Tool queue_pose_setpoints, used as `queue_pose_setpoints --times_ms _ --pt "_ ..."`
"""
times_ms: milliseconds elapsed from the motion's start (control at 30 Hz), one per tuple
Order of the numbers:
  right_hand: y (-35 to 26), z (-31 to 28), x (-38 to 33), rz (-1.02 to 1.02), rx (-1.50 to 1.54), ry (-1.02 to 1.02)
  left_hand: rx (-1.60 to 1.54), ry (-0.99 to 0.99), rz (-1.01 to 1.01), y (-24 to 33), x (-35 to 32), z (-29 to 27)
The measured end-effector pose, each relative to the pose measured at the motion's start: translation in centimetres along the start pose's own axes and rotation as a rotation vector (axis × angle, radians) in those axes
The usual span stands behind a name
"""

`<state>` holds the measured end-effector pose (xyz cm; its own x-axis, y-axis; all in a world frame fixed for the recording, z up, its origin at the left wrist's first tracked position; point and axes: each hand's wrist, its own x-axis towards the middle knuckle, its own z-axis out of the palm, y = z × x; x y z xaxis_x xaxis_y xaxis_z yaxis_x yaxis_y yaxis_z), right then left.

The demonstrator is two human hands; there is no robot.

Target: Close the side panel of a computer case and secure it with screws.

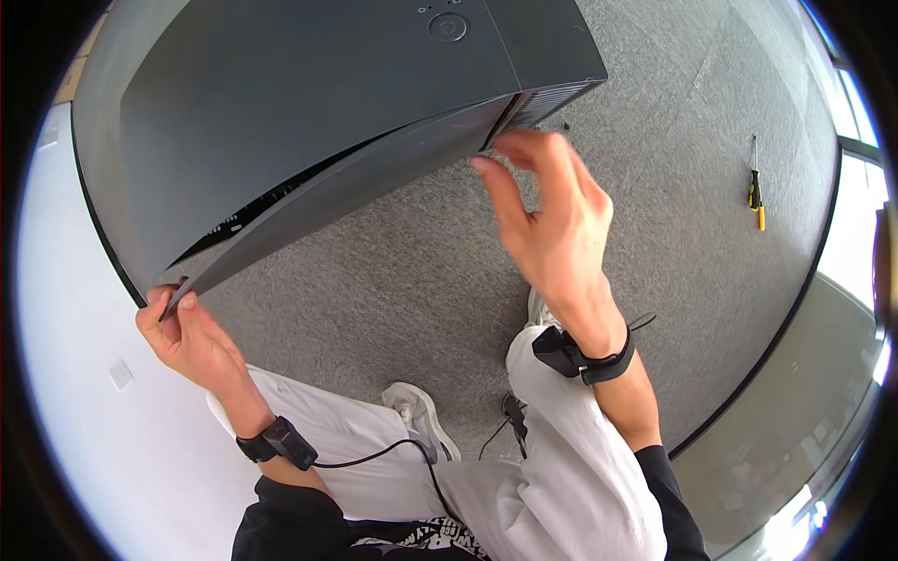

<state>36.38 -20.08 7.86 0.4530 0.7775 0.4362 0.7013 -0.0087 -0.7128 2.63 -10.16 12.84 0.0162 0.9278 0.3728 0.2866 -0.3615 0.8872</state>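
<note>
A dark grey computer tower [309, 93] stands before me, with a round power button [447, 27] near its far edge. Its side panel [374, 173] is tilted away from the case on the left, leaving a narrow dark gap. My left hand [195, 338] pinches the panel's left edge between thumb and fingers. Close to the panel's right end, by the slatted part of the tower, is my right hand [559, 220]. Its thumb and curved fingers are apart with nothing between them; whether a fingertip touches the panel is hard to tell.
A yellow-and-black screwdriver [756, 192] lies on the grey carpet [673, 243] at the right. A tiny dark piece [566, 125] rests beside the tower. A white wall [75, 309] runs along the left, glass panels [776, 421] along the right. My shoe [421, 416] is below the panel.
</note>
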Motion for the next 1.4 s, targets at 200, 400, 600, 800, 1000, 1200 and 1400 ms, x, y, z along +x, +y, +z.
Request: queue_pose_setpoints --times_ms 200,400,600,800,1000,1200,1400 --pt "-0.3 -1.3 1.7 -0.15 0.036 0.248 0.102 0.026 -0.028 0.3 0.3 -0.1" --pt "-1.6 -1.0 3.6 -0.098 0.335 0.216 0.072 0.068 -0.068 0.6 1.1 0.7" --pt "-3.9 -2.9 4.9 0.035 0.034 0.007 0.209 0.093 -0.083 1.9 0.6 1.8" --pt "-3.6 -3.4 6.1 0.04 0.022 -0.003 0.216 0.104 -0.098 2.5 0.5 2.3" --pt "-3.2 -3.2 6.1 0.014 -0.028 -0.021 0.29 0.242 -0.137 3.2 0.6 3.2" --pt "0.0 -3.1 6.4 -0.195 0.177 0.04 0.417 0.079 -0.193 4.2 1.1 3.2" --pt "-0.8 -3.6 6.5 -0.112 0.183 -0.011 0.481 0.112 -0.209 4.3 1.2 3.0"
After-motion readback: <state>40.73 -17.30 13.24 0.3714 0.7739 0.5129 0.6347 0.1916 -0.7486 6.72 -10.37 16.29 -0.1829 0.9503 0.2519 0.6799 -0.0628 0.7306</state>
